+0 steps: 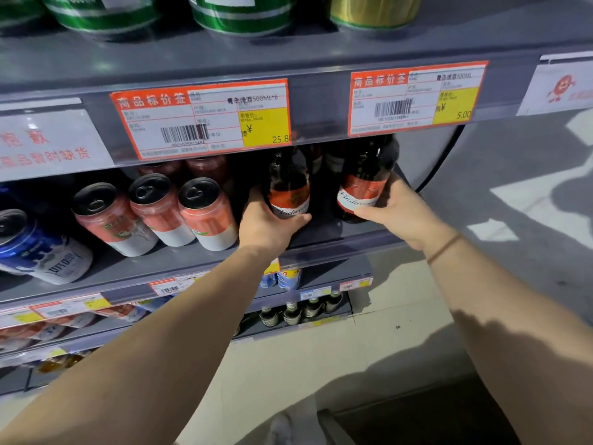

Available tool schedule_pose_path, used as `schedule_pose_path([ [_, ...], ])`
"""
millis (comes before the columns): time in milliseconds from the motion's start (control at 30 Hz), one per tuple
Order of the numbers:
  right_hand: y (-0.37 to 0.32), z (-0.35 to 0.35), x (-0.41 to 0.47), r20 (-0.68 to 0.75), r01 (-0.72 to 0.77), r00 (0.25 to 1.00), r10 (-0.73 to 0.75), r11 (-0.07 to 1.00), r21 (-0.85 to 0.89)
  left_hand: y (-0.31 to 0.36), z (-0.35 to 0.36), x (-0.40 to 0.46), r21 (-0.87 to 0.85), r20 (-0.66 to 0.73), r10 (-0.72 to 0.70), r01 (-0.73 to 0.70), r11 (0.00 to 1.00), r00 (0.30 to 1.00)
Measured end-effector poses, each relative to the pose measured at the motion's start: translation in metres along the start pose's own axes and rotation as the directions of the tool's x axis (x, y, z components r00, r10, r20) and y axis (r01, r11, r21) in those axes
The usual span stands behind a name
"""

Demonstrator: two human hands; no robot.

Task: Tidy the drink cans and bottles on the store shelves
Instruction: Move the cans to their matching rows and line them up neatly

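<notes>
Two dark glass beer bottles with red and white labels stand at the right end of the middle shelf (pixel 337 242). My left hand (pixel 266 220) wraps the base of the left bottle (pixel 288 184). My right hand (pixel 398 210) grips the lower part of the right bottle (pixel 365 178), which stands close to the shelf's right edge. Both bottle necks are hidden behind the price strip above. To the left stand three red and white cans (pixel 205 213) with black tops, tilted in this wide view. More cans sit behind them in shadow.
A blue and white can (pixel 41 252) stands at the far left. Green and gold cans (pixel 244 11) sit on the top shelf. Red price tags (pixel 202 117) hang on the upper shelf edge. Lower shelves hold small bottles (pixel 301 311). Grey floor lies to the right.
</notes>
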State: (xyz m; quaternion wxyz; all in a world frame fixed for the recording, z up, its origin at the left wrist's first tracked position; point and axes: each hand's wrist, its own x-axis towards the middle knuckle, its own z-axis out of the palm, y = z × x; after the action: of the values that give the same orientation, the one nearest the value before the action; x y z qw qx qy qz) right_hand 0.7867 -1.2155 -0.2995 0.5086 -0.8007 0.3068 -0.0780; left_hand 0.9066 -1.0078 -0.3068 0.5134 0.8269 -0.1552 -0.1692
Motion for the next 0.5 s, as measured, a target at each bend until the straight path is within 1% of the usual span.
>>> schedule_pose_path([
  [133,-0.005,0.012,-0.002,-0.208,0.003,0.978,0.007,0.999,0.046,0.006,0.010,0.004,-0.003,-0.003,0.014,-0.014,1.000,1.000],
  [200,-0.005,0.016,0.000,-0.250,0.021,0.968,0.003,0.996,0.092,0.006,0.013,0.007,-0.014,0.003,0.008,-0.008,1.000,1.000],
  [267,-0.004,0.014,0.004,-0.211,0.035,0.977,-0.003,0.988,0.149,0.008,0.014,0.010,-0.014,0.024,0.015,-0.014,1.000,1.000],
  [367,-0.004,0.016,0.006,-0.127,0.042,0.992,-0.022,0.987,0.157,0.009,0.017,0.013,-0.008,0.046,0.049,-0.049,0.999,0.998],
  [500,-0.005,0.032,0.001,-0.141,0.012,0.990,0.012,0.986,0.168,0.007,0.022,0.012,0.011,0.044,0.074,-0.074,0.997,0.996],
])
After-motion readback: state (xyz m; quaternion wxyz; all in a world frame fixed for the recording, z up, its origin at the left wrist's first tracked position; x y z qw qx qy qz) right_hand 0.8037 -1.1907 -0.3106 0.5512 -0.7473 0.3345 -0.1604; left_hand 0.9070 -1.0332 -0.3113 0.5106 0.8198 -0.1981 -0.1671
